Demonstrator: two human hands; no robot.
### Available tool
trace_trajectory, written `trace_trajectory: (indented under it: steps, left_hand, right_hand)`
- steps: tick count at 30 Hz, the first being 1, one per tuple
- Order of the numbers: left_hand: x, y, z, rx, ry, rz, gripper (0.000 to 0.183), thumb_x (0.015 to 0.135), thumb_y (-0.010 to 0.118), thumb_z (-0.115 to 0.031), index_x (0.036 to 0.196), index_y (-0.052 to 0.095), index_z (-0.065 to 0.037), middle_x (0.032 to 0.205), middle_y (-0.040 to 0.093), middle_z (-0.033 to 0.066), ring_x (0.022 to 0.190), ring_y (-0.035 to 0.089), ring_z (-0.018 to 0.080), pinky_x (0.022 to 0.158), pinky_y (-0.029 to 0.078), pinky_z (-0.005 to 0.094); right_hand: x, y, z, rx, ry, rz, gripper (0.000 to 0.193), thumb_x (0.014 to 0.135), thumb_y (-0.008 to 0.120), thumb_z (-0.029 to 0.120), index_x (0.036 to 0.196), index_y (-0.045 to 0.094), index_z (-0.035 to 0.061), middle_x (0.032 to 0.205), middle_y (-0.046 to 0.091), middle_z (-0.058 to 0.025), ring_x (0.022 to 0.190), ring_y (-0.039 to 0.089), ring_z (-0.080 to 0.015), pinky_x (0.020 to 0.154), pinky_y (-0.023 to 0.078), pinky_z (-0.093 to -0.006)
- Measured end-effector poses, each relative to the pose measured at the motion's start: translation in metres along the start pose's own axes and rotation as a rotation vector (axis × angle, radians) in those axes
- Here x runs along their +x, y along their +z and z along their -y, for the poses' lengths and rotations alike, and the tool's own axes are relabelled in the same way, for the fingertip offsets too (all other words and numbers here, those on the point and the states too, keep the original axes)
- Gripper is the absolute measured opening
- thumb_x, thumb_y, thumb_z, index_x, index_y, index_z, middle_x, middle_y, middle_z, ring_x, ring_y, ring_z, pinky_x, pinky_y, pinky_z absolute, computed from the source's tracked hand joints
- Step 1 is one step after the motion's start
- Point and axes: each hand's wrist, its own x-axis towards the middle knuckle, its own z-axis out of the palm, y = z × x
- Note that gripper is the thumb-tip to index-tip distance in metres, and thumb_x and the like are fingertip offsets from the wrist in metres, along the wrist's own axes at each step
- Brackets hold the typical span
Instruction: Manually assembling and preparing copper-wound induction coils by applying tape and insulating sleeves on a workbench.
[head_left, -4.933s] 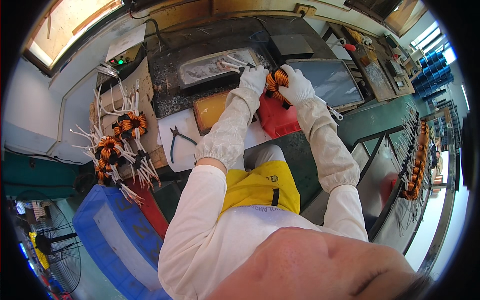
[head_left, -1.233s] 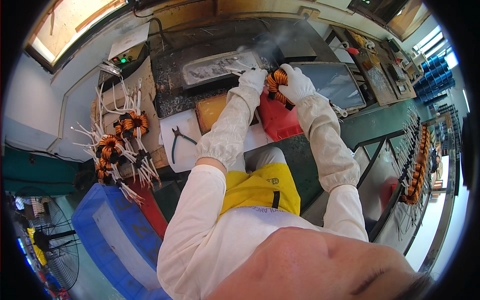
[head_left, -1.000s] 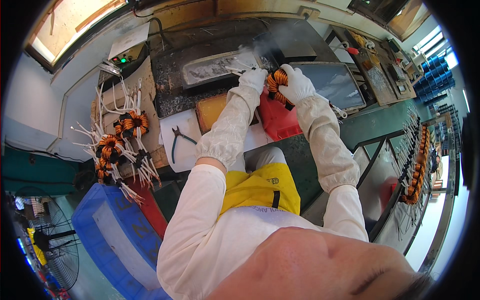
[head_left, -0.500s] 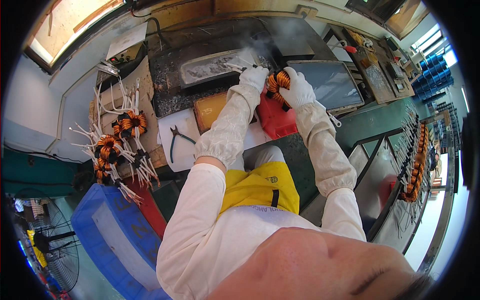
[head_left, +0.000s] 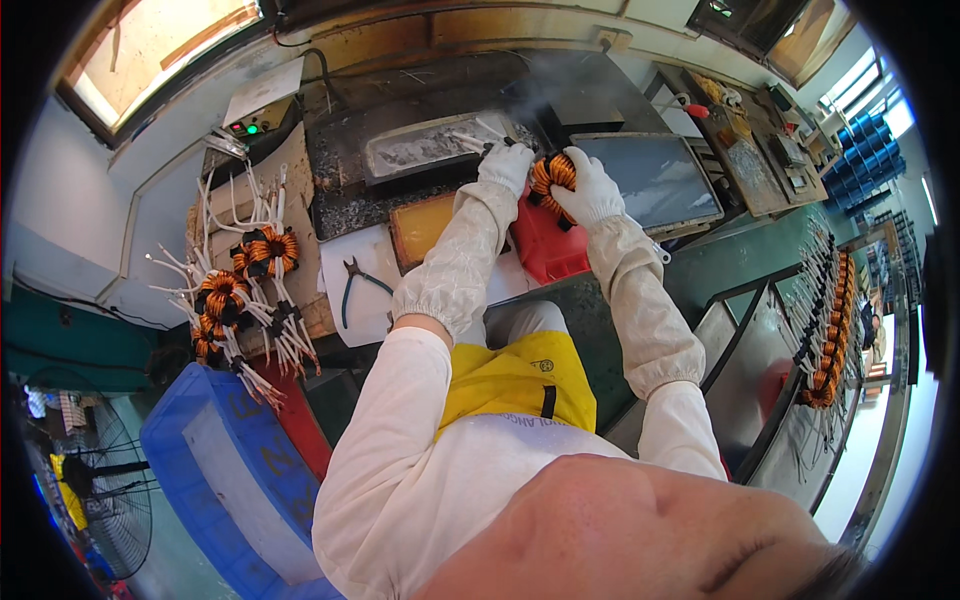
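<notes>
A toroidal coil (head_left: 552, 178) with copper-coloured windings is gripped in my right hand (head_left: 594, 188), the gloved fingers wrapped round its right side. My left hand (head_left: 507, 165), also in a white glove, is closed on the coil's white leads (head_left: 470, 142). Their ends reach over a rectangular metal trough (head_left: 392, 165) with a silvery grey surface inside. Whether the lead tips touch that surface I cannot tell. Smoke rises just behind the hands. Below the coil stands a red container (head_left: 545, 250).
More coils with white leads (head_left: 222, 295) are heaped at the left. Pliers (head_left: 352, 290) lie on white paper beside an amber-coloured tray (head_left: 425, 228). A grey-topped tray (head_left: 650, 180) sits at right. A blue crate (head_left: 185, 420), a fan (head_left: 110, 490) and a rack of coils (head_left: 835, 330) stand around.
Both hands have shifted slightly with the coil, and the white leads now lie further over the trough. The smoke has thinned a little.
</notes>
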Motion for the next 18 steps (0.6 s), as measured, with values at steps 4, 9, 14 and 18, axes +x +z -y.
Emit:
trace_trajectory:
  steps: [4, 9, 14, 18]
  left_hand:
    - [-0.022, -0.009, 0.0, -0.035, 0.03, -0.25, 0.031, 0.088, 0.058, -0.01, 0.119, 0.063, -0.013, 0.136, 0.059, 0.0114, 0.125, 0.056, 0.0349, 0.1, 0.051, 0.0438]
    - [-0.126, -0.016, 0.005, -0.279, -0.079, -0.424, 0.038, 0.083, 0.064, -0.005, 0.12, 0.062, -0.011, 0.141, 0.056, 0.0181, 0.131, 0.052, 0.039, 0.11, 0.046, 0.0448]
    - [-0.264, -0.019, 0.05, -0.205, -0.316, -0.275, 0.035, 0.083, 0.065, -0.005, 0.118, 0.063, -0.01, 0.142, 0.055, 0.0188, 0.128, 0.054, 0.0402, 0.109, 0.046, 0.0464]
    - [-0.349, -0.023, 0.077, 0.001, -0.59, -0.037, 0.039, 0.081, 0.066, -0.007, 0.12, 0.062, -0.01, 0.137, 0.056, 0.0176, 0.127, 0.054, 0.0395, 0.107, 0.047, 0.0463]
  right_hand:
    - [0.0, -0.003, -0.005, 0.082, -0.007, 0.033, 0.074, 0.078, 0.077, 0.042, 0.144, 0.051, 0.0197, 0.129, 0.062, -0.0232, 0.114, 0.065, -0.0447, 0.098, 0.053, -0.0481]
    - [0.007, -0.003, -0.015, 0.21, -0.045, 0.073, 0.074, 0.078, 0.077, 0.042, 0.142, 0.054, 0.0148, 0.127, 0.066, -0.0228, 0.117, 0.065, -0.04, 0.101, 0.051, -0.0446]
    - [0.005, 0.002, -0.017, 0.192, -0.062, 0.033, 0.074, 0.078, 0.079, 0.04, 0.142, 0.054, 0.0126, 0.127, 0.067, -0.0216, 0.118, 0.065, -0.0392, 0.102, 0.051, -0.0442]
    - [0.0, 0.008, -0.018, 0.21, -0.067, -0.025, 0.073, 0.079, 0.079, 0.042, 0.142, 0.055, 0.0127, 0.128, 0.067, -0.0209, 0.119, 0.065, -0.0383, 0.102, 0.051, -0.0441]
